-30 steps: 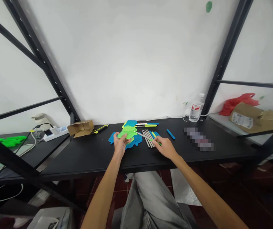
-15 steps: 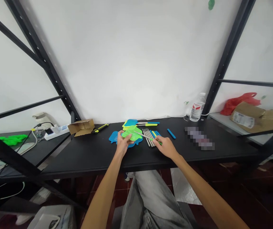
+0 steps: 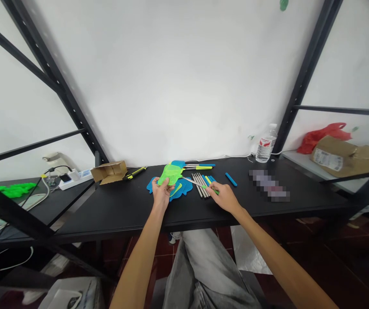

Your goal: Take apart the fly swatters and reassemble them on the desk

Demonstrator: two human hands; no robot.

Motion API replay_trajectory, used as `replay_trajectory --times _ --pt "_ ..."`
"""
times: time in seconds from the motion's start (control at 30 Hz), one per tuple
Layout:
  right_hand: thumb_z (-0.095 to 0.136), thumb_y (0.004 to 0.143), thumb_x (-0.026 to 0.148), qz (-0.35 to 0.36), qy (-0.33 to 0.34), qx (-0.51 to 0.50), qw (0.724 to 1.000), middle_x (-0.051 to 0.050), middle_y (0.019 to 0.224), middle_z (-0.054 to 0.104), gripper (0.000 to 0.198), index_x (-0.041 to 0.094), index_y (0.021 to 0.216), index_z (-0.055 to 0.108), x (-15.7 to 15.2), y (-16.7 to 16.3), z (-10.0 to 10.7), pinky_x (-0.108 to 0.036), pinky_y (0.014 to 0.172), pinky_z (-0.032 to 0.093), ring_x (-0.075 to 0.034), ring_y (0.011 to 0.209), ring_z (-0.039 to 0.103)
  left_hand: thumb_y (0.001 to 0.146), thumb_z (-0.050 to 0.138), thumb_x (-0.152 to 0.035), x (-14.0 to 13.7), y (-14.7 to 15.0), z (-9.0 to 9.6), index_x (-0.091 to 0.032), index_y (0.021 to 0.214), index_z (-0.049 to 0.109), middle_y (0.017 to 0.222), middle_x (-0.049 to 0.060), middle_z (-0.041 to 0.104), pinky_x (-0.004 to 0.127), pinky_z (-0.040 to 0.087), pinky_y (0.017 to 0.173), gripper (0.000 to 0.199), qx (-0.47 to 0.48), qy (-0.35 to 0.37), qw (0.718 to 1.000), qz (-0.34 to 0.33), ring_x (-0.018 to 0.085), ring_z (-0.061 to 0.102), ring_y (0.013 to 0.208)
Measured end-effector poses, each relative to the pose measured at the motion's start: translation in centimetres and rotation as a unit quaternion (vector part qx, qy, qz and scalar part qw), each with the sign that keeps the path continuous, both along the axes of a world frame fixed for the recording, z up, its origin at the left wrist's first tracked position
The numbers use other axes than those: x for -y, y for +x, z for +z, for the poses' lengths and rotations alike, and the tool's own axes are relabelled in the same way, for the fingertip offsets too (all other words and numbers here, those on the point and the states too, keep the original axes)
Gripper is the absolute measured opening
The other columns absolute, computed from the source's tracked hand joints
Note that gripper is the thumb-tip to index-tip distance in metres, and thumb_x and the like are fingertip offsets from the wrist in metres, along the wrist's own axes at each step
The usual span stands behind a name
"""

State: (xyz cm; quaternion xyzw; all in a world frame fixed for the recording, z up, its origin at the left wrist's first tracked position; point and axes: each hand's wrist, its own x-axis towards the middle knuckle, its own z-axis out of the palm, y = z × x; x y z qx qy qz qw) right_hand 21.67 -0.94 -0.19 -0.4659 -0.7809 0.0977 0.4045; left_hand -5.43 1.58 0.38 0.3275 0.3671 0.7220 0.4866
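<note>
My left hand (image 3: 161, 192) pinches a green perforated fly swatter head (image 3: 168, 175) above the table. My right hand (image 3: 221, 195) is closed round the green handle (image 3: 214, 191) of a metal rod (image 3: 192, 182), whose far end reaches the head's edge; whether it sits inside cannot be made out. Beneath lie blue swatter heads (image 3: 184, 191), partly covered. Several bare metal rods (image 3: 199, 182) lie side by side left of my right hand, near blue and yellow handles (image 3: 207, 179). Behind are swatters with rods and handles joined (image 3: 205, 166).
A loose blue handle (image 3: 231, 179) lies to the right, near a blurred-out item (image 3: 269, 185). A water bottle (image 3: 266, 146) stands by the wall. At left are an open cardboard box (image 3: 110, 173), a yellow-black cutter (image 3: 135, 173) and a power strip (image 3: 74, 179). Black shelf posts (image 3: 303, 81) flank the table.
My left hand has shifted slightly left, and the green head has turned from lying across to pointing more upward. My right hand keeps nearly the same place with the rod.
</note>
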Motion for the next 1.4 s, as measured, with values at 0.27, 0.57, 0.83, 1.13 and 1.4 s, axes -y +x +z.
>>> replay_trajectory --times 0.27,0.57,0.83,1.13,1.4 --pt "0.047 0.095 0.048 0.000 0.016 -0.024 1.000 0.002 0.056 0.052 0.034 0.022 0.080 0.064 0.25 0.03 0.20 -0.026 0.058 0.032 -0.014 0.053 0.047 0.063 0.084 -0.024 -0.01 0.14 0.31 -0.027 0.106 0.032 0.069 -0.011 0.056 0.023 0.054 0.056 0.067 0.022 -0.005 0.999 0.036 0.014 0.067 0.056" --pt "0.050 0.095 0.044 0.016 0.017 -0.040 0.999 0.004 0.054 0.045 0.030 0.021 0.079 0.061 0.32 -0.02 0.32 -0.026 0.057 0.029 -0.013 0.051 0.041 0.061 0.085 -0.029 -0.32 -0.04 -0.21 -0.026 0.110 0.033 0.072 -0.009 0.056 0.024 0.053 0.052 0.072 0.006 0.028 0.996 0.086 0.014 0.065 0.050" --pt "0.051 0.095 0.045 0.023 0.013 -0.043 0.999 0.004 0.054 0.047 0.031 0.021 0.078 0.061 0.22 0.08 0.19 -0.026 0.057 0.028 -0.012 0.051 0.042 0.062 0.085 -0.029 -0.50 -0.12 -0.45 -0.026 0.111 0.033 0.073 -0.009 0.057 0.024 0.053 0.053 0.072 -0.003 0.032 0.995 0.091 0.013 0.064 0.050" --pt "0.050 0.095 0.046 0.027 0.016 -0.049 0.998 0.004 0.052 0.046 0.033 0.021 0.077 0.061 0.26 0.09 0.21 -0.026 0.056 0.028 -0.012 0.050 0.042 0.064 0.085 -0.031 -0.46 -0.16 -0.46 -0.026 0.116 0.036 0.069 -0.009 0.056 0.023 0.051 0.053 0.072 -0.005 0.029 0.996 0.080 0.013 0.063 0.050" --pt "0.050 0.095 0.044 0.031 0.024 -0.039 0.998 0.004 0.052 0.045 0.032 0.021 0.077 0.062 0.14 0.12 0.12 -0.026 0.056 0.028 -0.012 0.050 0.040 0.068 0.084 -0.035 -0.01 -0.04 -0.14 -0.024 0.127 0.040 0.065 -0.008 0.054 0.024 0.050 0.052 0.075 -0.016 0.029 0.998 0.059 0.013 0.061 0.051"
